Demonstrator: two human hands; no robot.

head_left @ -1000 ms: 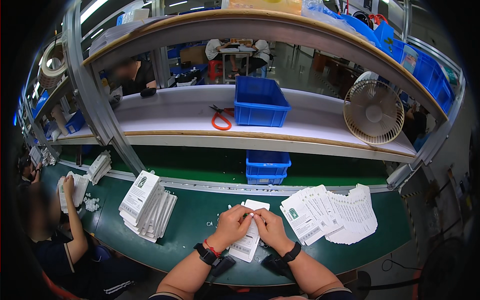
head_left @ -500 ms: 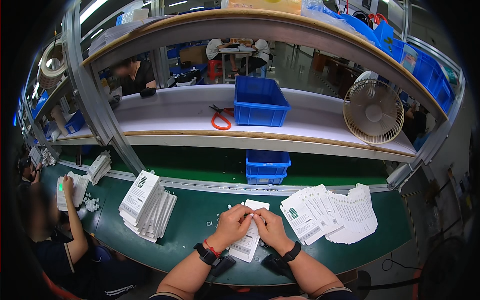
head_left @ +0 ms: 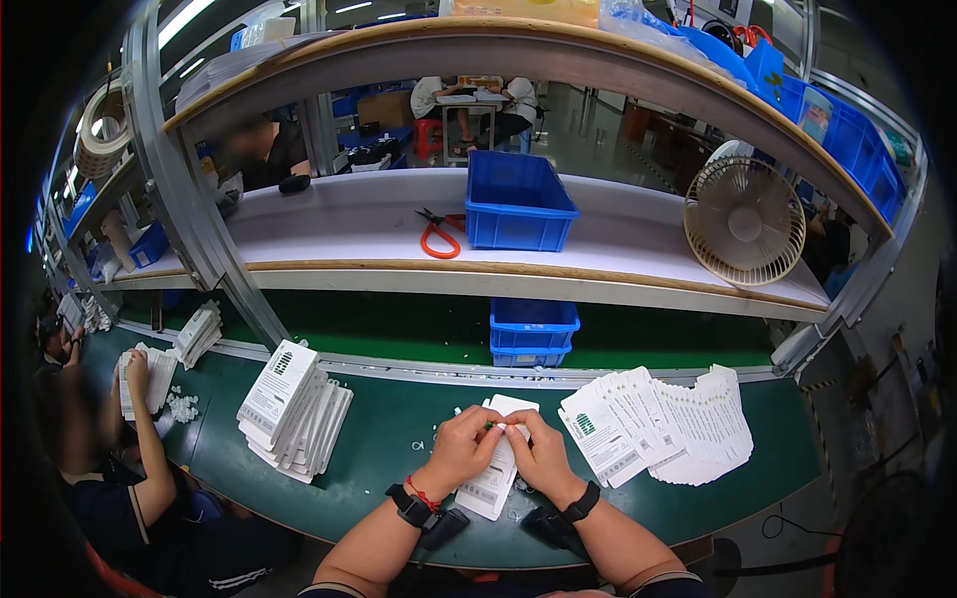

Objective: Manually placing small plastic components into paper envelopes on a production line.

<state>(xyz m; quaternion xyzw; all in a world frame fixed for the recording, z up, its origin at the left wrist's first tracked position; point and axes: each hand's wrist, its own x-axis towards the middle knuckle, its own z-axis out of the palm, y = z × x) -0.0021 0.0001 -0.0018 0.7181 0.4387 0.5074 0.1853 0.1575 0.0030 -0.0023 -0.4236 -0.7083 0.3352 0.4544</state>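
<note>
My left hand (head_left: 461,447) and my right hand (head_left: 540,454) meet at the fingertips near the middle of the bench. Both are closed in a pinch. Between the thumbs and forefingers shows a small white piece (head_left: 501,426), too tiny to name. Under my hands a flat white printed card or packet (head_left: 485,495) lies on the green bench top, partly covered by them. Small whitish loops (head_left: 418,446) are scattered beside my left hand. To the right lies a fanned-out row of similar white printed packets (head_left: 608,424); to the left stands a stack of them (head_left: 282,399).
A shelf (head_left: 349,224) crosses above the bench, bearing a blue bin (head_left: 520,224), orange-handled scissors (head_left: 440,237) and a fan (head_left: 745,221). Blue bins (head_left: 534,334) are stacked beneath it. At the left a co-worker's hand (head_left: 139,374) rests on white packets.
My fingertips have shifted slightly around the small white piece; both hands stay over the packet. The co-worker's hand at the left has moved a little.
</note>
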